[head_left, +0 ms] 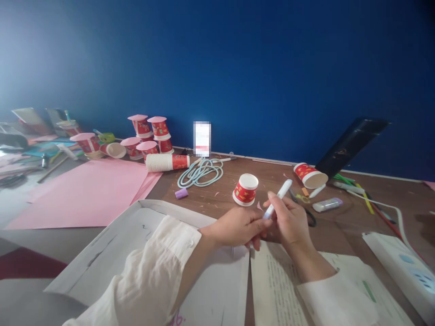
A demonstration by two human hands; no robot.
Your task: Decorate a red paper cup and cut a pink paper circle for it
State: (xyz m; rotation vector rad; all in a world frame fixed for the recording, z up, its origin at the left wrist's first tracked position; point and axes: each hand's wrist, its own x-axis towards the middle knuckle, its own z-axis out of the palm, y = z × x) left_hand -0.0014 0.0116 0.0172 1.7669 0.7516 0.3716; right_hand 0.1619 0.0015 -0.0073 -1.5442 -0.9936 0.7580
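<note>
My right hand [290, 219] is closed round a white marker [278, 197], which slants down to the left. Its lower end meets the fingers of my left hand [239, 226]. The left fingers are bent together under the marker's lower end; what they pinch, if anything, is hidden. Just beyond my hands a red and white paper cup [246, 190] stands on the brown table. A purple cap [181, 194] lies to the left of the cup.
Pink paper [91, 192], stacked cups [166, 162] and several cups with pink discs lie at the left. A coiled cable [200, 173] sits mid-table. A tipped cup [310, 175], a glue stick [327, 204] and a power strip [401, 267] are at the right. A white tray [136, 208] lies below.
</note>
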